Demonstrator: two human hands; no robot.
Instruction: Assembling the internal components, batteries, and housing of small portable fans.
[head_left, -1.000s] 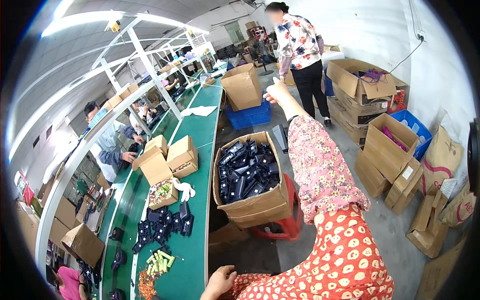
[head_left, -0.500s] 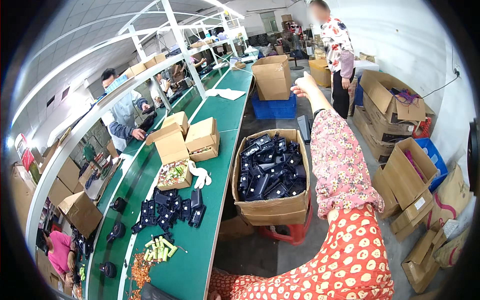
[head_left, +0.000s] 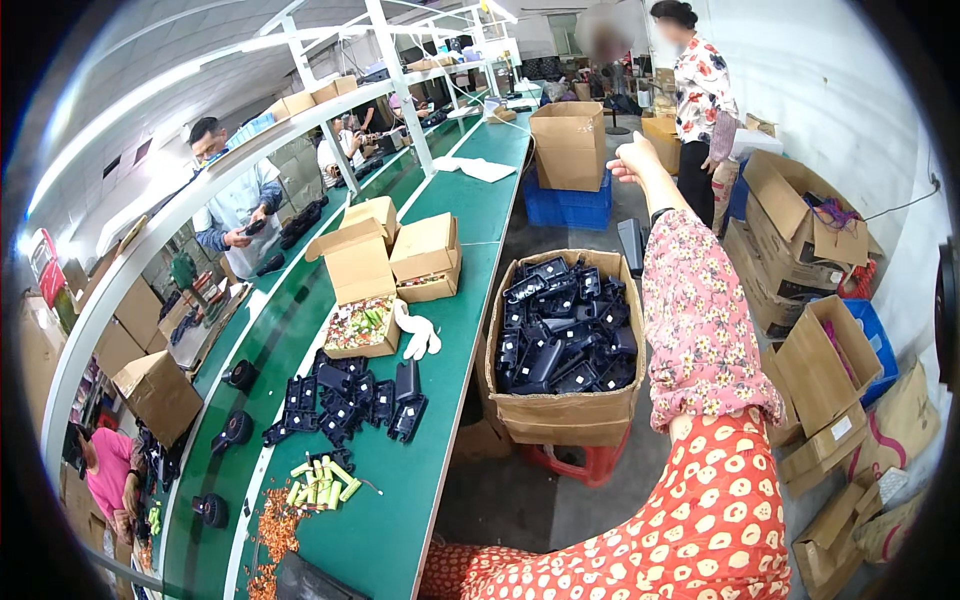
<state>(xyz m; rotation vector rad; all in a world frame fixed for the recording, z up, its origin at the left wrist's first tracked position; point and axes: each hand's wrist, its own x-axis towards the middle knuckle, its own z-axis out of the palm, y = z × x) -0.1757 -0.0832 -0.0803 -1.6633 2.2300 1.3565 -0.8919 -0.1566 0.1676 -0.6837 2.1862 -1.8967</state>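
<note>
My right hand [head_left: 637, 160] is stretched far out ahead at upper right, beyond the brown carton of black casings. Its fingers are apart and partly curled, and I see nothing in them. The arm wears a pink floral sleeve cover [head_left: 705, 320] over a red patterned sleeve. Below and left of the forearm, the open carton [head_left: 560, 415] is filled with black plastic casings [head_left: 565, 340] and rests on a red stool [head_left: 590, 465]. A dark grey casing [head_left: 630, 245] shows between that carton and my forearm. My left hand is out of view.
On the green bench [head_left: 400, 490] lie black housings [head_left: 335, 395], green battery cells [head_left: 322, 485], small orange parts [head_left: 278, 525], white gloves [head_left: 417, 332] and small open cartons [head_left: 362, 328]. A person [head_left: 705, 100] stands ahead right; others work across the bench. Cartons [head_left: 785, 255] line the right wall.
The whole view has shifted, so the bench and carton sit further right. My right arm stays outstretched. Across the bench, a co-worker's hands have come up together around a dark part.
</note>
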